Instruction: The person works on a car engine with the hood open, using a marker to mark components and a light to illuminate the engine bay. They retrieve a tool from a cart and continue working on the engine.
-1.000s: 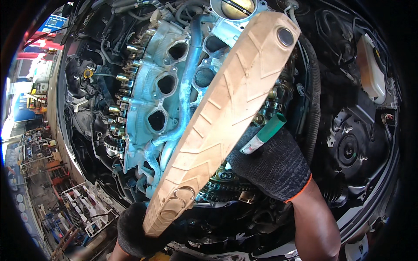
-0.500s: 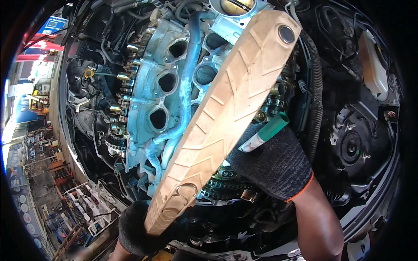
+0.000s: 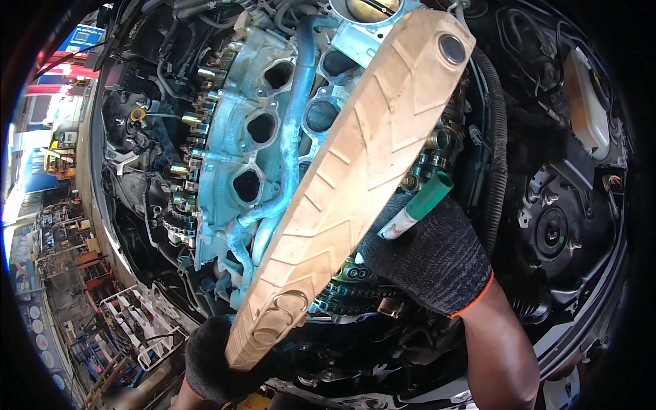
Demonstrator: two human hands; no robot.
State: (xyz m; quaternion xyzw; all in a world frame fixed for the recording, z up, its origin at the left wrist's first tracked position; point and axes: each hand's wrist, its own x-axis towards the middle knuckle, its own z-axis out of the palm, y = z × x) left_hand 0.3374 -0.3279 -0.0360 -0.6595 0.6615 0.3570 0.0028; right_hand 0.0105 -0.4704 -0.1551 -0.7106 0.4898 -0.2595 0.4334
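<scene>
Over the engine (image 3: 225, 154): tan ribbed cover (image 3: 348, 178), near end gripped by left hand (image 3: 208, 359). Right of engine's centre: right hand (image 3: 437, 256) clamping green-and-white marker (image 3: 419, 203).

Legible lettering: none. Green-and-white marker (image 3: 418, 203), just right of the tan cover (image 3: 348, 184): small coloured marks on its white part, unreadable. Blue panel (image 3: 85, 38), far left of the cover: pale markings, too small to read.

Dark knitted gloves (image 3: 444, 263) with thin orange cuff edging (image 3: 477, 296) on both hands (image 3: 207, 359), forearms (image 3: 502, 352) bare
</scene>
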